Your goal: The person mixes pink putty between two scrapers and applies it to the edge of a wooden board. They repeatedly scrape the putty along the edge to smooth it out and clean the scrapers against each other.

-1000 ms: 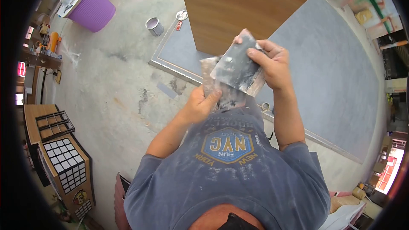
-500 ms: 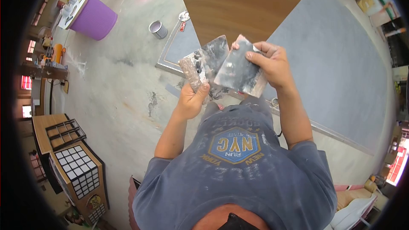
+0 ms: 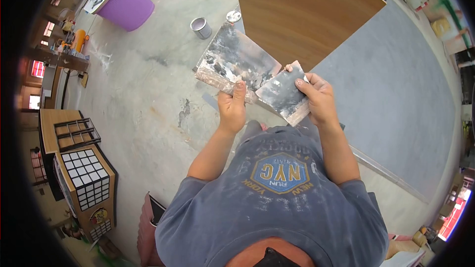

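A wide flat plate (image 3: pixel 242 57), smeared with dark and whitish paste, is held by its thick lower edge in my left hand (image 3: pixel 233 111), thumb on top. My right hand (image 3: pixel 319 98) grips a smaller paste-stained plate (image 3: pixel 284 91), its thumb on the upper face and its fingers behind. The smaller plate's left corner is close to or touching the right end of the wide one; I cannot tell which. Both hands are closed, in front of my chest.
Beyond the hands stands a brown wood-grain panel (image 3: pixel 302 10), with a large grey panel (image 3: pixel 391 94) to its right. An open can (image 3: pixel 201 28) and a round lid (image 3: pixel 233 16) are ahead. A purple tub (image 3: pixel 127 7) is far left, a wooden cabinet (image 3: pixel 89 183) lower left.
The wide plate has turned so that more of its broad face shows. The smaller plate is lower and at its right end. The view has shifted, moving the surroundings right in frame.
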Available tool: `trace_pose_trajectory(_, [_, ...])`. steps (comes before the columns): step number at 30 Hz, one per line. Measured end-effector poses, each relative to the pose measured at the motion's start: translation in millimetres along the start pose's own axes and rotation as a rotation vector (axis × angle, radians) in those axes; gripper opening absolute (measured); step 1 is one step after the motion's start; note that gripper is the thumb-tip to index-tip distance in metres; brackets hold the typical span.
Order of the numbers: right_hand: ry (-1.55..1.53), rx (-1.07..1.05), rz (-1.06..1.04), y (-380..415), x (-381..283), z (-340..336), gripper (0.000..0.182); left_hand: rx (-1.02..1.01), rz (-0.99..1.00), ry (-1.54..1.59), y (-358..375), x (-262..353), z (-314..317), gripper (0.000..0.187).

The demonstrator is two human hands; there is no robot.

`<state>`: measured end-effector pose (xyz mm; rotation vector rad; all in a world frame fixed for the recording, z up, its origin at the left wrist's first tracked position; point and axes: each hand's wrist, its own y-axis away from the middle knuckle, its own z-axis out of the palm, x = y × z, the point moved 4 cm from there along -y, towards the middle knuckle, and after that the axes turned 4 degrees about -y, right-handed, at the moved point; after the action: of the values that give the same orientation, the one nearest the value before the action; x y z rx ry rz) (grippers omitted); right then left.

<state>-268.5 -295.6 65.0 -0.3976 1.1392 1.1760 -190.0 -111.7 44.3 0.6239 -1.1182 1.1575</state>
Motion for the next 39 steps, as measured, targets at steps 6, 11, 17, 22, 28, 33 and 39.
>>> trace_pose_trajectory(6, [0.042,0.007,0.033,0,-4,-1,0.019,-0.083,0.027,-0.186,10,0,-5,0.021])
trace_pose_trajectory(11, [0.028,0.007,0.040,-9,0,-3,0.017,-0.134,-0.069,-0.163,11,12,3,0.023])
trace_pose_trajectory(17, [-0.027,-0.003,-0.081,-33,-16,1,0.014,-0.284,-0.213,-0.150,22,17,9,0.025])
trace_pose_trajectory(22, [-0.371,0.002,-0.144,-37,-51,23,0.016,0.069,-0.492,0.324,1,3,0,0.033])
trace_pose_trajectory(28, [-0.253,-0.349,0.336,16,31,72,0.012,0.042,-0.806,0.884,-18,-53,-4,0.022])
trace_pose_trajectory(33, [-0.318,-0.339,0.294,29,19,89,0.012,0.036,-0.734,0.806,5,24,52,0.028])
trace_pose_trajectory(39, [-0.289,-0.279,0.057,5,-22,67,0.016,-0.393,-0.698,0.957,28,-41,19,0.034])
